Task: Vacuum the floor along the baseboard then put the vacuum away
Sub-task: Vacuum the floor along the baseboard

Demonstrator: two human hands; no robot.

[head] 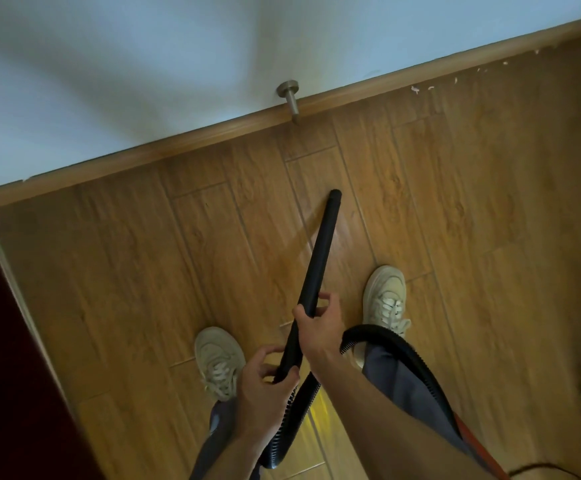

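Black vacuum wand (pixel 317 259) gripped by both hands (pixel 320 325), tip near baseboard (pixel 192 142).

Readable text: we find none anywhere in view.
Smooth black plastic vacuum tube (pixel 320 258): we make out no brand mark or number on the side facing us.
Cream lace-up sneakers (pixel 386 296): any logo is too blurred for us to read.
Pale blue-white painted wall (pixel 143 64): we see no sign or label.
Brushed-metal door stop (pixel 290 98): we can read no marking.
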